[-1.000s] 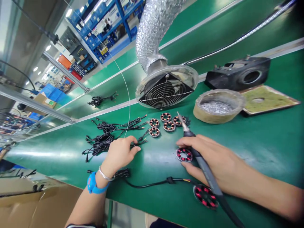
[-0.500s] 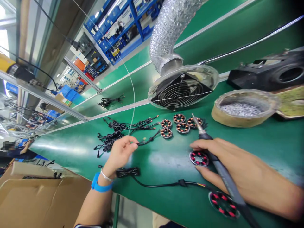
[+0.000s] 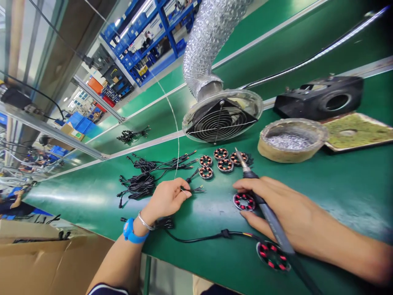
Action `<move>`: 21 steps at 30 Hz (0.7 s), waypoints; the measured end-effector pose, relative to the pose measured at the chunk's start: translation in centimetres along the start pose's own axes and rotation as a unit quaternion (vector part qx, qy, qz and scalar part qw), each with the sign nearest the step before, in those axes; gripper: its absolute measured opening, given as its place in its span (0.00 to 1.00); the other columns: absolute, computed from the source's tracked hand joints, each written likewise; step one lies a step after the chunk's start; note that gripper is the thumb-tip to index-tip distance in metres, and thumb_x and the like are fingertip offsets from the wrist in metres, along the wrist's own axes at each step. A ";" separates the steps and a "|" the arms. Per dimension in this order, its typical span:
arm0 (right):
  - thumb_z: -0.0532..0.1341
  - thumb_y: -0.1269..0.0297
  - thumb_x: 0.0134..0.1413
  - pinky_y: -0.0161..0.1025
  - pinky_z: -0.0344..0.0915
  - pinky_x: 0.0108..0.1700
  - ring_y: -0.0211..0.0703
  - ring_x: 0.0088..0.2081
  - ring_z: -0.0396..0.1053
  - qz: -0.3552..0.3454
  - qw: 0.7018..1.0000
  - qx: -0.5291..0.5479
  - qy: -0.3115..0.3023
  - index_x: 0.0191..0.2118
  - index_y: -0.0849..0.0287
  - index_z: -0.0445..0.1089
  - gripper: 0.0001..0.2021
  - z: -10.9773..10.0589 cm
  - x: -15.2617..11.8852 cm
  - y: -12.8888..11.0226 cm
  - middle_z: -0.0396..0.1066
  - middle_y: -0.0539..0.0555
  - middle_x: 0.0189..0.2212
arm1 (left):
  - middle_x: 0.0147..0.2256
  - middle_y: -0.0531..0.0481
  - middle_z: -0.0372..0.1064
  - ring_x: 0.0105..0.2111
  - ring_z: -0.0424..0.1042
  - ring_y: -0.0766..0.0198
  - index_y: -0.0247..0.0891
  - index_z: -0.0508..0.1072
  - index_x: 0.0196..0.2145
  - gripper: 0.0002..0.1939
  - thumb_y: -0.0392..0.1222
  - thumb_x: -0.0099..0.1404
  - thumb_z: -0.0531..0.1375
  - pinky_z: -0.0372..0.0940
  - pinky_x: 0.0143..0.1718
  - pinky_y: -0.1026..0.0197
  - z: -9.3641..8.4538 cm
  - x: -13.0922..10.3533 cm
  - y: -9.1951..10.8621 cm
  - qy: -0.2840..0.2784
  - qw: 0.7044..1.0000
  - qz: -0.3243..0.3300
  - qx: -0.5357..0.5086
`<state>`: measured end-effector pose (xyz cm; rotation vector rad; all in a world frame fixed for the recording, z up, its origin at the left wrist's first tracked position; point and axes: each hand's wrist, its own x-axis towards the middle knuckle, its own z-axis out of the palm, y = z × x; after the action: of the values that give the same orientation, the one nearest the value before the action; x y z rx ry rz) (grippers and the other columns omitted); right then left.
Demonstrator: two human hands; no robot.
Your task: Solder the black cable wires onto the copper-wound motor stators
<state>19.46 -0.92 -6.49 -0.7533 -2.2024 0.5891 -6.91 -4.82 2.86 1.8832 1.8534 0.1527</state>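
Bare left hand (image 3: 168, 198): thumb and forefinger pinched together | bare left forearm (image 3: 120, 261): slanting up | bare right hand (image 3: 291, 209): curled, thumb and forefinger apart | bare right forearm (image 3: 345, 246): level-ish, from right edge

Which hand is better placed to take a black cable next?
Probably the left hand: it's beside the black cables, though pinching a thin wire; the right hand holds a soldering iron and coil ring.
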 end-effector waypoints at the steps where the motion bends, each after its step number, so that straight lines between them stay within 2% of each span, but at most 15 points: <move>1: 0.57 0.68 0.53 0.45 0.68 0.36 0.47 0.32 0.67 -0.002 1.000 0.004 0.002 0.52 0.57 0.60 0.19 0.0 0.0 0.0 0.67 0.54 0.32 | 0.17 0.61 0.52 0.20 0.54 0.68 0.38 0.72 0.37 0.09 0.44 0.64 0.56 0.49 0.25 0.65 0.0 0.3 -0.1 0.013 1.000 -0.008 -0.018; 4: 0.57 0.69 0.53 0.45 0.68 0.37 0.47 0.33 0.67 -0.005 1.000 0.010 0.002 0.52 0.56 0.60 0.19 0.0 0.3 -0.1 0.68 0.54 0.33 | 0.16 0.62 0.52 0.19 0.54 0.69 0.37 0.73 0.37 0.09 0.44 0.61 0.59 0.48 0.24 0.65 0.4 1.6 -0.2 0.074 0.995 -0.029 -0.067; 8: 0.57 0.70 0.54 0.44 0.68 0.36 0.46 0.32 0.67 -0.010 1.000 0.005 0.000 0.52 0.57 0.60 0.18 -0.3 0.6 -0.4 0.68 0.54 0.33 | 0.14 0.62 0.55 0.17 0.53 0.71 0.37 0.74 0.30 0.09 0.43 0.53 0.66 0.46 0.23 0.65 1.1 3.1 -0.7 0.141 0.980 -0.011 -0.140; 11: 0.57 0.70 0.54 0.44 0.69 0.36 0.47 0.33 0.67 -0.015 1.000 -0.002 0.002 0.51 0.58 0.60 0.17 -0.4 0.7 -0.6 0.68 0.54 0.32 | 0.15 0.61 0.55 0.16 0.51 0.73 0.36 0.72 0.29 0.11 0.47 0.56 0.65 0.45 0.20 0.66 -0.7 2.5 -2.1 0.231 0.950 0.011 -0.211; 15: 0.56 0.70 0.54 0.43 0.69 0.35 0.46 0.32 0.67 -0.015 1.000 -0.004 0.015 0.51 0.57 0.61 0.17 -0.4 0.7 -0.7 0.68 0.54 0.31 | 0.14 0.65 0.44 0.13 0.38 0.74 0.40 0.65 0.29 0.18 0.58 0.58 0.61 0.39 0.17 0.67 -6.6 -1.3 -4.1 0.397 0.865 0.069 -0.301; 16: 0.56 0.70 0.54 0.44 0.69 0.34 0.47 0.32 0.67 -0.015 1.000 -0.004 0.013 0.51 0.57 0.61 0.17 -0.4 0.7 -0.6 0.67 0.54 0.31 | 0.13 0.65 0.44 0.13 0.37 0.74 0.41 0.65 0.28 0.18 0.57 0.57 0.62 0.40 0.16 0.66 -8.1 -2.8 -4.2 0.435 0.833 0.101 -0.326; 17: 0.56 0.70 0.54 0.44 0.70 0.34 0.47 0.32 0.67 -0.014 1.000 -0.005 0.011 0.51 0.57 0.61 0.17 -0.5 0.7 -0.6 0.67 0.54 0.31 | 0.13 0.64 0.49 0.12 0.38 0.74 0.40 0.66 0.26 0.16 0.52 0.54 0.66 0.39 0.15 0.65 -9.4 -4.3 -4.1 0.473 0.778 0.154 -0.383; 19: 0.57 0.69 0.53 0.46 0.71 0.35 0.48 0.33 0.68 -0.013 1.000 -0.009 -0.003 0.51 0.57 0.60 0.18 -0.7 0.7 -0.4 0.68 0.55 0.31 | 0.15 0.62 0.54 0.13 0.38 0.74 0.41 0.69 0.26 0.12 0.47 0.52 0.68 0.39 0.16 0.65 -10.6 -7.1 -2.9 0.497 0.746 0.198 -0.396; 20: 0.57 0.69 0.53 0.47 0.71 0.35 0.49 0.33 0.68 -0.012 1.000 -0.012 -0.010 0.51 0.56 0.61 0.18 -0.9 0.7 -0.3 0.68 0.55 0.32 | 0.15 0.62 0.54 0.13 0.39 0.74 0.41 0.71 0.26 0.10 0.45 0.51 0.69 0.39 0.16 0.64 -10.5 -8.2 -2.0 0.499 0.741 0.230 -0.386; 21: 0.58 0.69 0.53 0.47 0.71 0.36 0.50 0.34 0.69 -0.011 1.000 -0.016 -0.017 0.51 0.56 0.61 0.18 -1.1 0.7 -0.2 0.69 0.56 0.33 | 0.14 0.62 0.53 0.13 0.39 0.74 0.41 0.73 0.26 0.09 0.45 0.50 0.69 0.40 0.16 0.64 -9.9 -8.8 -0.9 0.496 0.748 0.249 -0.363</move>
<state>19.79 -0.39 -5.31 -0.7397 -2.2525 0.5616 -12.44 -10.74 13.38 1.6976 1.3062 2.0646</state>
